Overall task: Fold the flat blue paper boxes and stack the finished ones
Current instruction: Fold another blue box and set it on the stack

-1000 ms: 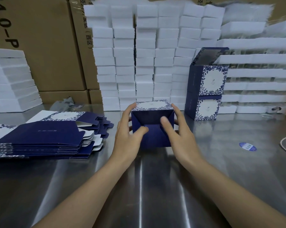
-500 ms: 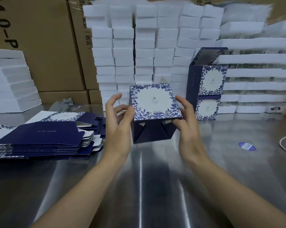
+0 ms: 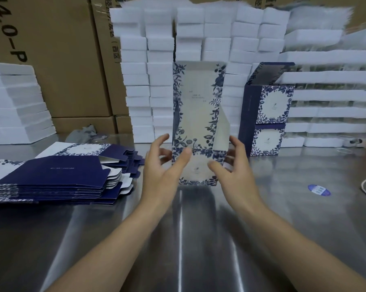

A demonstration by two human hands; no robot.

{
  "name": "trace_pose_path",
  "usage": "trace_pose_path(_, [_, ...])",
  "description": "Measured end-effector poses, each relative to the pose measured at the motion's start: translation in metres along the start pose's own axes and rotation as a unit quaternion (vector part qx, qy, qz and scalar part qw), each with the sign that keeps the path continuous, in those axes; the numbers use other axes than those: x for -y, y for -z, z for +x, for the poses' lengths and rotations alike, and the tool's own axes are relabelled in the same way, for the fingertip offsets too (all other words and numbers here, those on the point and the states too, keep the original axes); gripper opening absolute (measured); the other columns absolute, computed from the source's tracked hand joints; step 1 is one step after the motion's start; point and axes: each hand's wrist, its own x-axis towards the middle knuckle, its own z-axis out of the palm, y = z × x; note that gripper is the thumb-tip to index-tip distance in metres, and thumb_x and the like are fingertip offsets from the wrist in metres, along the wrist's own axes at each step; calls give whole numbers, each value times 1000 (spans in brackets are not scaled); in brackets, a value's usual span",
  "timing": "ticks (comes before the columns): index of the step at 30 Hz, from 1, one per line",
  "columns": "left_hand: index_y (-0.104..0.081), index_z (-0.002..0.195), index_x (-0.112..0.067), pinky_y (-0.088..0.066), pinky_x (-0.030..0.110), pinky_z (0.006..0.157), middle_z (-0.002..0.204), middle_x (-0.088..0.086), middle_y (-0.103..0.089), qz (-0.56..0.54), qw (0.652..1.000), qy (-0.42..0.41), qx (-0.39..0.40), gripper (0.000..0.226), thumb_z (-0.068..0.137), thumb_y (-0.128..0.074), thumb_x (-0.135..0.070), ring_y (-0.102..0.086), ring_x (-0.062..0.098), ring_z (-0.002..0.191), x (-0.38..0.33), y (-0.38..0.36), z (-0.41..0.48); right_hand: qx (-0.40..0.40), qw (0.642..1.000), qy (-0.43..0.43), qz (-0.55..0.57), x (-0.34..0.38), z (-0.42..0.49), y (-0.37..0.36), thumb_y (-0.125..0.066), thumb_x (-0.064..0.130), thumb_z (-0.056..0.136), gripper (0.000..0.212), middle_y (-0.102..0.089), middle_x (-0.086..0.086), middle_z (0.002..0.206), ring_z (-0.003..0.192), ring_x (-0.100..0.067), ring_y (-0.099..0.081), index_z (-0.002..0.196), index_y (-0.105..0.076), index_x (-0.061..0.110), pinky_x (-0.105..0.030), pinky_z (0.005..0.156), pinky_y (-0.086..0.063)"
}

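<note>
Box [image 3: 199, 123] upright, lid open; flat boxes [image 3: 57, 175] piled left; finished boxes [image 3: 266, 119] stacked right.

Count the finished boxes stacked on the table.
2. The lower box stands on the table, right of the held box; the upper box sits on it, lid flap raised. More may be hidden behind them.
</note>
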Motion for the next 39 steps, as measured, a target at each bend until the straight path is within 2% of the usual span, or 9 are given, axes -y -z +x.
trace_pose_path(4, [-62, 108, -41, -54, 37, 88, 108, 1, -64, 45, 998, 21, -25, 61, 66, -69, -85, -67, 18, 102, 5, -4, -3, -14, 999, -49, 12, 7, -4, -4, -64, 94, 68, 68, -65, 33, 113, 104, 11, -63, 120, -52, 53, -27, 89, -52])
trace_pose_path(9, [-60, 94, -28, -41, 24, 76, 99, -6, -65, 70, 995, 39, -54, 74, 63, -58, -95, -61, 4, 89, 2, -5, -6, -55, 994, -85, 28, 12, -6, -8, -56, 105, 62, 81, -70, 20, 105, 96, 7, -66, 109, -61, 39, -33, 91, -54])
trace_pose_path(12, [-57, 94, -24, -41, 30, 76, 95, -3, -64, 67, 995, 49, -56, 79, 63, -56, -97, -60, 12, 87, -2, -4, -5, -80, 990, -111, 29, 18, -6, -9, -56, 106, 58, 83, -68, 17, 92, 83, 3, -64, 98, -61, 33, -40, 93, -55])
trace_pose_path(17, [-51, 113, -55, -44, 27, 81, 110, -1, -62, 63, 997, 38, -9, 66, 62, -54, -97, -62, 8, 99, -11, -3, -7, -11, 994, -97, 58, 29, -11, -10, -66, 92, 70, 66, -69, 9, 119, 107, -5, -69, 125, -51, 58, -41, 99, -56])
trace_pose_path(23, [-56, 111, -46, -47, 14, 85, 105, -35, -63, 9, 1000, -4, -29, 61, 67, -69, -85, -63, -8, 104, -9, -5, -10, -20, 995, -34, 90, 34, -15, -9, -74, 72, 78, 55, -65, 17, 126, 121, -4, -63, 123, -55, 47, -37, 105, -52])
trace_pose_path(28, [-59, 101, -35, -41, 7, 71, 96, -25, -68, 43, 998, 22, -51, 54, 79, -66, -83, -58, -20, 91, -2, -4, -4, -58, 993, -59, 83, 25, -11, -12, -70, 61, 93, 38, -65, 14, 100, 89, 14, -61, 103, -57, 26, -10, 77, -43])
trace_pose_path(31, [-60, 88, -28, -40, 23, 72, 79, -24, -65, 75, 994, 15, -73, 35, 101, -55, -60, -58, -11, 77, 7, -3, 3, -73, 993, -69, 68, 16, -5, -11, -60, 54, 102, 30, -66, 24, 81, 76, 9, -59, 95, -59, 25, -11, 72, -42])
trace_pose_path(34, [-44, 77, -18, -44, 37, 72, 56, -19, -43, 9, 991, 76, -110, 38, 108, -50, -39, -39, 3, 56, 10, 4, 13, -103, 978, -126, 126, 9, 6, -2, -54, 47, 108, 35, -60, 23, 70, 74, -8, -55, 85, -62, 21, -30, 75, -46])
trace_pose_path(39, [-60, 90, -18, -56, 32, 78, 100, 7, -49, -167, 945, 237, -148, 19, 104, -57, -31, -48, 20, 90, 13, 14, 27, -87, 909, -288, 288, 9, 21, 23, -61, 35, 107, 18, -75, 0, 95, 82, -17, -66, 101, -69, 20, -32, 67, -54])
